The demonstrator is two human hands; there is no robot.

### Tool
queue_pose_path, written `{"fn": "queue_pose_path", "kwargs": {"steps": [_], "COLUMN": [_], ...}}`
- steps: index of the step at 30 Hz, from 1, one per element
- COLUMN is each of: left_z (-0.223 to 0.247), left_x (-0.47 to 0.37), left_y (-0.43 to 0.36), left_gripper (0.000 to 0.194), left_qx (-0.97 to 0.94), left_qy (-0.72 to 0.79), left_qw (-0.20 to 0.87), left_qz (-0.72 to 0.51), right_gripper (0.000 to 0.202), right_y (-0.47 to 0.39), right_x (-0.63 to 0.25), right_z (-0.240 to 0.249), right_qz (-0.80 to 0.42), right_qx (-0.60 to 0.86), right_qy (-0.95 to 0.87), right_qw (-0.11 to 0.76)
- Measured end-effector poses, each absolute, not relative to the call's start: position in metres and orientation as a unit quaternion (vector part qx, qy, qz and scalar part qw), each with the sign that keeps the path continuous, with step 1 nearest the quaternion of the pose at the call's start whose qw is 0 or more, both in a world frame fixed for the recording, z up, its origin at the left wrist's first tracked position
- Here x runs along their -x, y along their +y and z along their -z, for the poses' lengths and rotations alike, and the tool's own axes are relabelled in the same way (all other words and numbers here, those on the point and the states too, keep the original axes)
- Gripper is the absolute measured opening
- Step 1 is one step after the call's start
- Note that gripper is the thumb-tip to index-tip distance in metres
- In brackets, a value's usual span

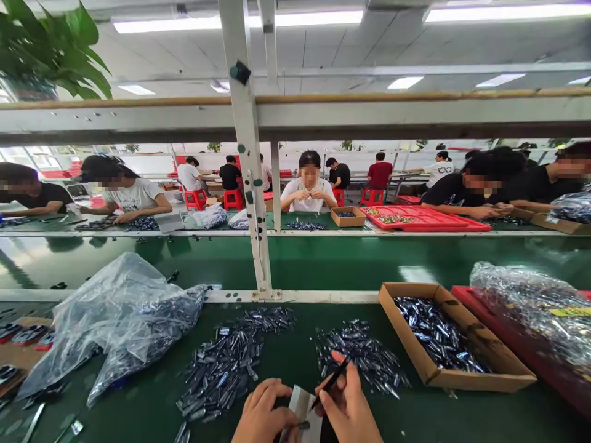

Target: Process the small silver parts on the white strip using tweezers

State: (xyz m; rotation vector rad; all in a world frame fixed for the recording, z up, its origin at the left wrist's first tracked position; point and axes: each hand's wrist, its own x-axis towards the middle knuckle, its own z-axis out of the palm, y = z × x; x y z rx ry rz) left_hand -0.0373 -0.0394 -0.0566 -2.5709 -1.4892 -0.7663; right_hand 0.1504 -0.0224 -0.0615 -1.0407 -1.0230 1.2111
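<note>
Green worktop [425,418], smooth and dull-shining, bears a pale block [301,401] between the two hands. Left of the block, the left hand [265,411] is curled nearly closed, its thumb and fingers seeming to pinch a small dark piece [303,426] over the block's near part. Right of the block, the right hand [345,403] grips a slim black tool [336,383] pen-fashion, tip down at the block. Such a piece looks light, stiff and glossy, so probably slippery and easily scratched; its long edges should offer the best hold. The tool looks light and rigid, best held near its tip.

Beyond the block lie a left heap [221,369] and a right heap [362,357] of similar pieces, with a cardboard box [484,380] farther right. Straight past it stand a white post [252,184], a green belt [332,261] and a seated co-worker [308,195], under ceiling lights [305,19].
</note>
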Motion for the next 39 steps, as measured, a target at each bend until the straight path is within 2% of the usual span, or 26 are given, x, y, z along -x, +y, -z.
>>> {"fn": "queue_pose_path", "kwargs": {"steps": [4,8,14,39], "left_z": [0.045,0.029,0.023,0.023], "left_x": [0.036,0.029,0.025,0.024], "left_y": [-0.043,-0.048,-0.049,-0.051], "left_gripper": [0.028,0.025,0.023,0.021], "left_qx": [0.845,0.833,0.82,0.814], "left_qy": [-0.48,-0.499,-0.51,-0.511], "left_qw": [-0.011,-0.041,-0.068,-0.074], "left_qz": [0.236,0.236,0.25,0.265], "right_gripper": [0.06,0.057,0.053,0.048], "right_y": [-0.028,-0.03,-0.032,-0.036], "right_x": [-0.154,-0.158,-0.155,-0.161], "right_z": [0.046,0.035,0.029,0.031], "right_qz": [-0.546,-0.573,-0.556,-0.55], "right_qx": [0.435,0.437,0.461,0.455], "right_qy": [-0.444,-0.465,-0.47,-0.518], "right_qw": [0.562,0.515,0.507,0.471]}}
